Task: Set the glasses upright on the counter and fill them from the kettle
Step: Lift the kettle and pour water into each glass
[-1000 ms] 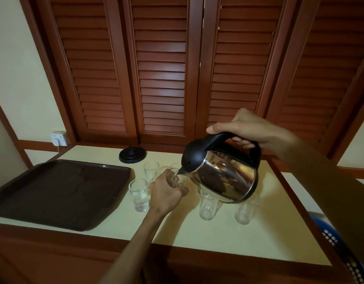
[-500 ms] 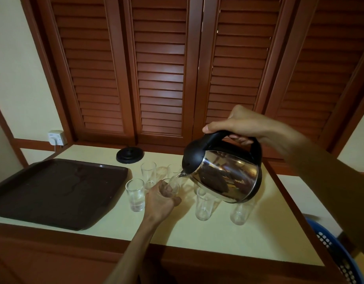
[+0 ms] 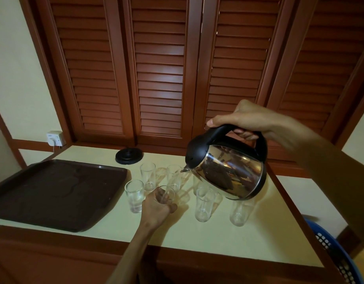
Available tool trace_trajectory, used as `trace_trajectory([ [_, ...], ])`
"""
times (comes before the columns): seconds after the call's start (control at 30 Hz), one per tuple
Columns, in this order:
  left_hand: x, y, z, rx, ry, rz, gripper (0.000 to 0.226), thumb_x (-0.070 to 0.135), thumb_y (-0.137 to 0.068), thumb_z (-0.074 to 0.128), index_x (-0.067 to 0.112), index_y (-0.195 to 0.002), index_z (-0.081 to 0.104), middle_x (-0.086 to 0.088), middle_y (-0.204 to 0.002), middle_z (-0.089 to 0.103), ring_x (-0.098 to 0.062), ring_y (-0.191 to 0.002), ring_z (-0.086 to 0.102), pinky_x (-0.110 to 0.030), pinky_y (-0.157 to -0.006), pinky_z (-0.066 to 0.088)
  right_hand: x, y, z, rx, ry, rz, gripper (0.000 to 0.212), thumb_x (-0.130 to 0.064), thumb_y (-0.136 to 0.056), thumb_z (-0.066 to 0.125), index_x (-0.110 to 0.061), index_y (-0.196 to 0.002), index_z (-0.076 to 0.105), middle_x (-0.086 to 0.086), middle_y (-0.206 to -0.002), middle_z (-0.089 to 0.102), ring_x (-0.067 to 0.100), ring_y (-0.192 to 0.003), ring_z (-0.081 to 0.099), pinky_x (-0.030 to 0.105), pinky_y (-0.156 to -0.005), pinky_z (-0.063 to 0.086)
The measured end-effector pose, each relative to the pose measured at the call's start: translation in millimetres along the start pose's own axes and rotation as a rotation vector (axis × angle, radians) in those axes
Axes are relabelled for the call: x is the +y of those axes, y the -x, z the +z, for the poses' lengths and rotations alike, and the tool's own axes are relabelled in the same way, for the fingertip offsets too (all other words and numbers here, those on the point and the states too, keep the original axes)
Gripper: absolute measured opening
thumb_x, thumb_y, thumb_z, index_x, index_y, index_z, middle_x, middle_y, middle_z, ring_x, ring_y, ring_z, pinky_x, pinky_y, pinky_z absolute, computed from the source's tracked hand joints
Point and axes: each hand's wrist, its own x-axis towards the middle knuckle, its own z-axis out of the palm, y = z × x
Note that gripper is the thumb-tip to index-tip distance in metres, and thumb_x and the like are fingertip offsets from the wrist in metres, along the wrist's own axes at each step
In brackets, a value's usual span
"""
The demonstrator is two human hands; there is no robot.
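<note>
**Filling under way: one glass in hand, several not yet seen to hold water**

We find six clear cylindrical drinking glasses, all upright. Five stand on the pale cream bench (image 3: pixel 228 242); the sixth is in the left hand (image 3: pixel 156 208), whether resting on the bench or lifted just off it we cannot tell. The uprighting part of the task we judge complete.

The right hand (image 3: pixel 246 121) is wrapped around the black handle of the polished steel kettle with black lid and base (image 3: pixel 228 171), which is held clear of the bench and tipped spout-down to the left. The left hand has its fingers curled round the held glass (image 3: pixel 166 194), below and left of the spout. A thin stream may be leaving the spout, but it is too faint to confirm, and the level in the held glass is not readable.

The front-left glass (image 3: pixel 134 198), just beside the dark brown plastic tray (image 3: pixel 54 191), appears to hold water. The two rear glasses (image 3: pixel 147 176) and (image 3: pixel 174 177) and the two front-right glasses (image 3: pixel 203 204) and (image 3: pixel 239 212) look empty or nearly so, though clear water in clear glass is hard to judge here.

The round black kettle base (image 3: pixel 129 156) sits at the back of the bench, well apart from the glasses.

Our assessment: filling is at an early stage, with one glass probably done, one in progress and four outstanding
</note>
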Motion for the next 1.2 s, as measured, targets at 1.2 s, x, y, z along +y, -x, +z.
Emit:
trace_trajectory([
  [1.2, 83, -21, -9, 0.000, 0.269, 0.038, 0.022, 0.013, -0.040, 0.071, 0.017, -0.060, 0.061, 0.001, -0.057, 0.060, -0.021, -0.057, 0.053, -0.032, -0.057, 0.043, 23, 12, 6, 0.068, -0.375, -0.042, 0.045, -0.045, -0.083, 0.078, -0.017, -0.050, 0.069, -0.002, -0.047, 0.044, 0.011, -0.037, 0.034, 0.022, -0.038, 0.026],
])
